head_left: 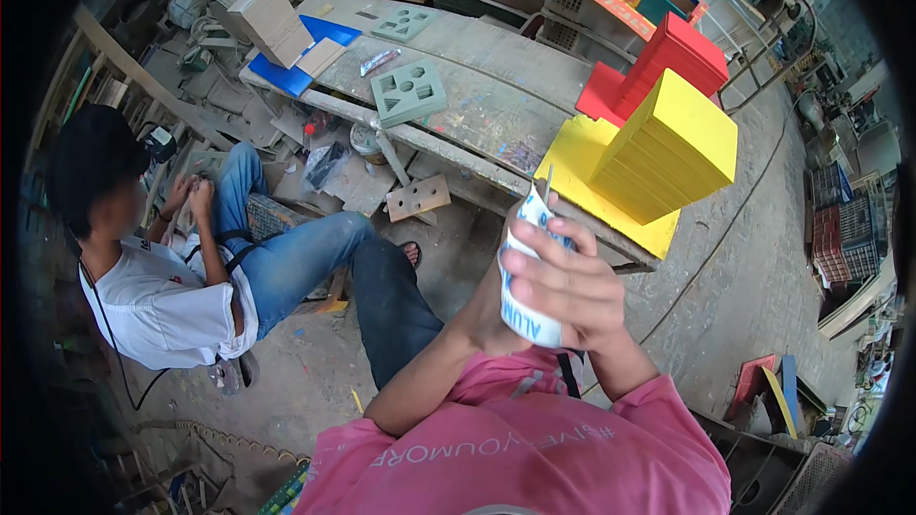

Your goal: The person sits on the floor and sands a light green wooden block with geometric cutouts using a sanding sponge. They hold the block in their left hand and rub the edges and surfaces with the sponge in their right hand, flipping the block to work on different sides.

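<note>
Close in front of me, both hands are together around a curved white sheet (530, 317) with blue print. It looks like sandpaper with its printed backing outward. My right hand (570, 281) wraps its fingers across the front of it. Behind the sheet, my left hand (489, 317) is largely hidden, and its fingers seem closed on the same piece. A thin pointed metal tip (549, 183) sticks up above the sheet; which tool it belongs to is hidden. Just beyond, a stack of yellow boards (673, 148) stands on a yellow sheet (575, 148) on the bench.
The long worn bench (477, 100) carries red boards (668, 67), green boards with cut-out shapes (408, 92), a tube (380, 61) and a wooden block (272, 24) on a blue board (329, 30). A seated co-worker (172, 296) is at my left. Plastic crates (844, 238) stand far right.
</note>
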`<action>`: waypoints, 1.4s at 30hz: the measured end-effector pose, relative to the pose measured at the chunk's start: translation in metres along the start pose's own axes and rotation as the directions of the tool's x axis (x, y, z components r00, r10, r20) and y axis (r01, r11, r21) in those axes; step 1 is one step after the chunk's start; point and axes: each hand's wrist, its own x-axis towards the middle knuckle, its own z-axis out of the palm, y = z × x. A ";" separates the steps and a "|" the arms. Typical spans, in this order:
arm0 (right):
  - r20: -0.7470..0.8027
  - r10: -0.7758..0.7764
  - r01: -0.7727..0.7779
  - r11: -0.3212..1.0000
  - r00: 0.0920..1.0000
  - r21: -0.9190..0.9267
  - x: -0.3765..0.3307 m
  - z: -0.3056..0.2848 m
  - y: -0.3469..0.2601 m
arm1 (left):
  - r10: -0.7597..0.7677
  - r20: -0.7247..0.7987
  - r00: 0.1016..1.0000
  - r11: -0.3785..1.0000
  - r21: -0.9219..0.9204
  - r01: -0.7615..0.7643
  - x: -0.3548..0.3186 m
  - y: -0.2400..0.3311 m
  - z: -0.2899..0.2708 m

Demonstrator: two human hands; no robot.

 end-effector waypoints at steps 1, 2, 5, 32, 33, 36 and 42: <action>-0.007 -0.052 0.052 0.998 0.999 0.040 0.002 0.000 -0.002 | -0.003 -0.007 1.000 1.000 0.018 0.003 -0.002 0.001 0.002; -0.021 0.026 -0.026 1.000 0.999 0.013 -0.005 -0.003 0.001 | 0.024 -0.014 1.000 1.000 0.011 -0.024 0.000 0.007 0.004; -0.100 0.174 -0.188 0.971 0.980 -0.147 -0.013 -0.005 0.036 | 0.111 -0.014 0.994 0.993 0.050 -0.110 0.006 0.008 0.006; 0.340 0.000 0.097 0.958 0.941 -0.268 -0.002 -0.005 -0.005 | -0.074 -0.006 0.997 0.970 -0.233 0.071 -0.038 -0.012 -0.005; 0.291 0.015 0.065 0.963 0.957 -0.263 -0.003 -0.005 -0.004 | -0.057 -0.003 0.998 0.977 -0.206 0.055 -0.034 -0.012 -0.005; 0.133 0.062 -0.030 0.973 0.989 -0.231 -0.001 -0.008 0.013 | -0.055 -0.012 0.998 0.984 -0.168 0.052 -0.027 0.001 -0.003; 0.206 -0.054 0.113 0.951 0.977 -0.287 0.000 -0.004 0.005 | -0.062 0.005 0.998 0.974 -0.218 0.062 -0.028 -0.005 -0.004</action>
